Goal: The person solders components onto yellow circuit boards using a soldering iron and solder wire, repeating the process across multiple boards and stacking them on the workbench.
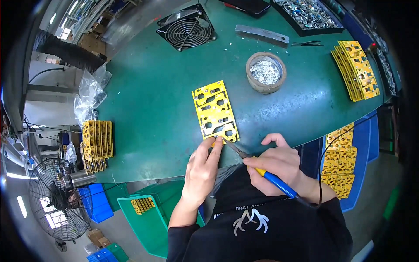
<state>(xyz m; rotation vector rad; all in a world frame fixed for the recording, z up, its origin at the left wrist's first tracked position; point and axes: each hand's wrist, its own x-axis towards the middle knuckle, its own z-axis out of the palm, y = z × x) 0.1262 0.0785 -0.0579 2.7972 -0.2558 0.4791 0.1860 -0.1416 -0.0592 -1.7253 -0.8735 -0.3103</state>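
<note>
A yellow circuit board panel (214, 109) with several dark cut-outs lies on the green table in front of me. My left hand (201, 172) has its fingertips together on the panel's near edge, holding it there; whether a small part is under them I cannot tell. In my right hand (279, 166) is a soldering iron (279, 185) with a blue and yellow handle, gripped like a pen. Its tip meets the panel close to my left fingertips. A round pot (266, 72) filled with silvery scraps stands beyond the panel, to the right.
Stacks of yellow panels stand at the left (97, 139) and right (357, 72) table edges. At the back are a square fan (187, 28), a metal bar (262, 35), tweezers (307, 43) and a tray of small parts (307, 15). The iron's cord (322, 174) hangs at the right.
</note>
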